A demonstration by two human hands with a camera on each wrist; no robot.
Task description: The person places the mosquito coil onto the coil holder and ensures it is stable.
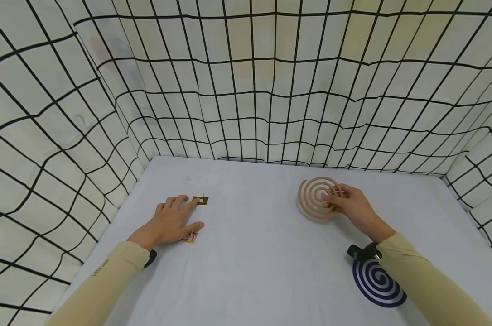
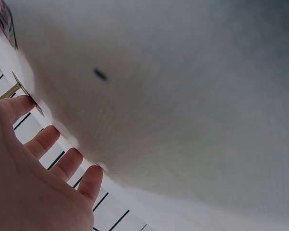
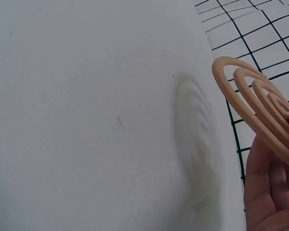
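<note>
My right hand pinches a tan mosquito coil between thumb and fingers, tilted and raised over the white table, its shadow falling on the surface. On the left, my left hand lies palm down with fingers spread. Its index fingertip touches a small gold metal coil stand with a thin upright prong. Close by the thumb is a second small piece, printed red and yellow, partly covered by the hand. A dark purple mosquito coil lies flat under the right forearm, which hides part of it.
The white tabletop stretches between the two hands. Black netting over white cloth rises along the back and both sides. Each wrist wears a dark band; the right one carries a small camera.
</note>
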